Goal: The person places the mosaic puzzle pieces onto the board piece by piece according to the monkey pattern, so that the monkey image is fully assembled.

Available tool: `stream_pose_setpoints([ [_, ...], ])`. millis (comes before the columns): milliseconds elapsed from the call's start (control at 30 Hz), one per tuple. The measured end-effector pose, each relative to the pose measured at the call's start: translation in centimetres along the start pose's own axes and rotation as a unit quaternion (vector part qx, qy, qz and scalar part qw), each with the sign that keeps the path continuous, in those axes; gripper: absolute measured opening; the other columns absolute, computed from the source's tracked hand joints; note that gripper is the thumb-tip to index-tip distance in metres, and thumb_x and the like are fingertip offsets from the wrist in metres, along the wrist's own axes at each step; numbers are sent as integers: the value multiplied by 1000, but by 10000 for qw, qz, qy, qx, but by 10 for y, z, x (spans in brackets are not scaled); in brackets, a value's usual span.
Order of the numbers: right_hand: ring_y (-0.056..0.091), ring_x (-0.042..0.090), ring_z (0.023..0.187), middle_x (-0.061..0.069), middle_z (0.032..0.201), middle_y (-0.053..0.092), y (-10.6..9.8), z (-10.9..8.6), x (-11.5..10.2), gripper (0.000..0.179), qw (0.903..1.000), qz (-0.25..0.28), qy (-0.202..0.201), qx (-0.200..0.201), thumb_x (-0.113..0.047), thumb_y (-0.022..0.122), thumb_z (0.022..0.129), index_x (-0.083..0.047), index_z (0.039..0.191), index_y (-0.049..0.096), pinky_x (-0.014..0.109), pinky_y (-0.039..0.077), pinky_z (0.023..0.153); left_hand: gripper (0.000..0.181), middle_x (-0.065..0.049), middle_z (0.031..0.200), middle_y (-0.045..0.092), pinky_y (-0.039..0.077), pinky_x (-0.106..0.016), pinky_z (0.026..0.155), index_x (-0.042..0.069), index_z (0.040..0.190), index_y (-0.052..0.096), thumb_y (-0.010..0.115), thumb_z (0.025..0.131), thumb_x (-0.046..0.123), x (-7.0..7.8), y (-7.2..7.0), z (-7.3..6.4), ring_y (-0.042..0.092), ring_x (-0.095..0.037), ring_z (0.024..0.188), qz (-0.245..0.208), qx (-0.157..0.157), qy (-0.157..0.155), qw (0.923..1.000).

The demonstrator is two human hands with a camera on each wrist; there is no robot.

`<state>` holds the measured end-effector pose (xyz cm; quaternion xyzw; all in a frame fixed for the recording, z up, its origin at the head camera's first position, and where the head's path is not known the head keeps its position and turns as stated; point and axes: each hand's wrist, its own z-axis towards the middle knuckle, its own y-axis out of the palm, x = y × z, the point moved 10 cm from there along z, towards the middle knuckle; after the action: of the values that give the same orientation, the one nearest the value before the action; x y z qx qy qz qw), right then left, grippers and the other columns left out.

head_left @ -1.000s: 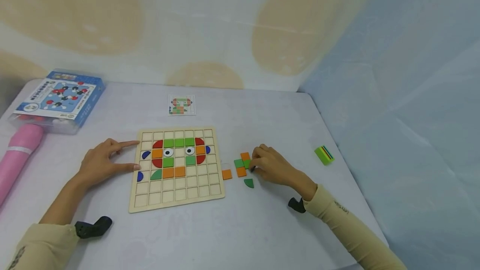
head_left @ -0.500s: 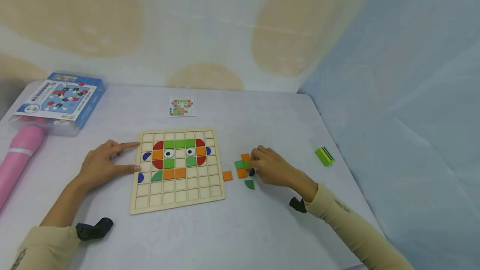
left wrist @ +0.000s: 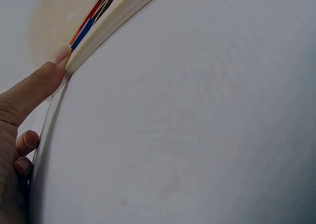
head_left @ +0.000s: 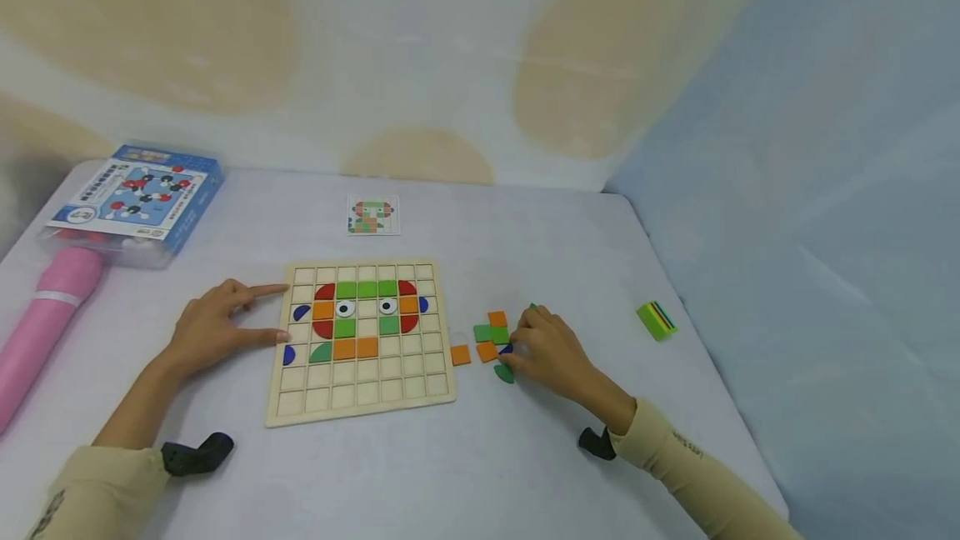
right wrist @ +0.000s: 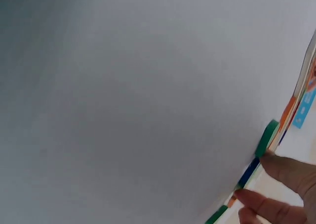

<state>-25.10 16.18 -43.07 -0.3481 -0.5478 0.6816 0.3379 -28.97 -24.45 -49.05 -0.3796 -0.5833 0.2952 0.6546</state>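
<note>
A wooden grid board [head_left: 360, 415] lies on the table with coloured tiles forming a figure with two eyes. My left hand [head_left: 213, 327] steadies its left edge, thumb and index finger stretched out and touching the rim. To the right of the board is a small group of loose tiles. There my right hand [head_left: 551, 352] has thumb and finger at either end of a dark blue tile [right wrist: 248, 173]. Right by the thumb lies a green quarter-round tile [head_left: 505, 373]. Orange [head_left: 487, 352] and light green tiles [head_left: 499, 335] sit beside the fingers. Another green piece [head_left: 533, 306] peeks out behind the hand.
A picture card [head_left: 373, 216] lies behind the board. At the left are a boxed molecule set [head_left: 142, 198] and a pink cylindrical object [head_left: 56, 307]. A small stack of green and yellow blocks [head_left: 657, 321] stands at the right. One orange tile [head_left: 461, 355] lies next to the board.
My right hand has shifted slightly toward me, the blue tile with it. The nearby orange and green quarter-round tiles have turned a little. A green piece now shows behind the hand. The left hand stays.
</note>
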Motion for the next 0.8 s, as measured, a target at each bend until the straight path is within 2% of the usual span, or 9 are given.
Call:
stream_pose_setpoints([
  [200, 52, 18, 83, 1, 83, 59, 1, -6, 7, 30, 9978, -50, 658, 74, -32, 88, 73, -5, 82, 78, 33, 45, 72, 78, -11, 101, 53, 32, -40, 74, 20, 138, 60, 81, 73, 57, 0, 4, 1, 45, -25, 86, -3, -36, -28, 10000],
  [467, 50, 16, 80, 1, 82, 59, 2, -1, 3, 21, 9976, 286, 625, 46, -22, 85, 78, -3, 84, 79, 29, 43, 69, 79, -13, 105, 54, 32, -43, 76, 20, 140, 58, 81, 74, 57, -1, -1, -1, 47, -27, 90, 27, -53, -96, 9999],
  [667, 46, 15, 80, 0, 81, 55, 5, 0, 2, 30, 9959, 210, 876, -92, -29, 86, 77, -2, 88, 79, 27, 41, 67, 79, -13, 104, 53, 31, -43, 76, 19, 139, 59, 81, 74, 57, 0, 0, -1, 47, -27, 89, -17, -67, -101, 9999],
  [800, 47, 15, 80, 1, 82, 56, 6, 0, 1, 31, 9952, 113, 972, -14, -30, 86, 76, -2, 88, 79, 26, 42, 67, 79, -13, 104, 53, 31, -45, 78, 19, 140, 58, 81, 74, 57, 0, 1, -1, 46, -27, 90, -57, -75, -114, 9999],
])
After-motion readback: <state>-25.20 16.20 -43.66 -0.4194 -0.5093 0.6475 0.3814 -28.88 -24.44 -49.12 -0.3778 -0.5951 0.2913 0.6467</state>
